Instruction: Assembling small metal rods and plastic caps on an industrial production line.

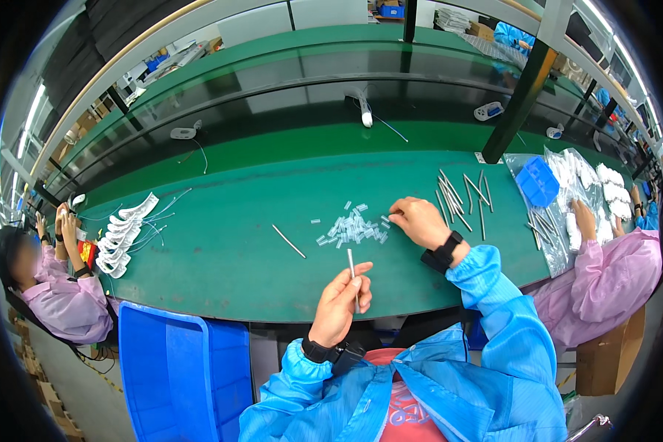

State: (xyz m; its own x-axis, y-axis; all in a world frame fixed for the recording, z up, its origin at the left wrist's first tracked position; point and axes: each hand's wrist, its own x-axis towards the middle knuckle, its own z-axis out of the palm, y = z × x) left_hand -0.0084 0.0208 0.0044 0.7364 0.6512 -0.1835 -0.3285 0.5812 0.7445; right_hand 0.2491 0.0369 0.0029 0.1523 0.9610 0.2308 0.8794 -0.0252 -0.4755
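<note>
In my left hand (pixel 339 298), near the bench's front edge, a thin metal rod (pixel 351 264) stands upright between thumb and fingers. My right hand (pixel 418 221) reaches to the right edge of a pile of short clear plastic tubes (pixel 355 227). Its fingertips are pinched together by a few tubes; whether one is between them is too small to tell. A single metal rod (pixel 289 241) lies left of the pile. Several more metal rods (pixel 454 197) lie loosely beyond my right hand.
A blue bin (pixel 166 324) stands below the bench edge at left. White curved parts with cables (pixel 125 232) lie before a co-worker at left. At right, another co-worker reaches beside a blue tray (pixel 537 182) and bagged white parts (pixel 571 173). A dark post (pixel 519 103) rises behind the rods.
</note>
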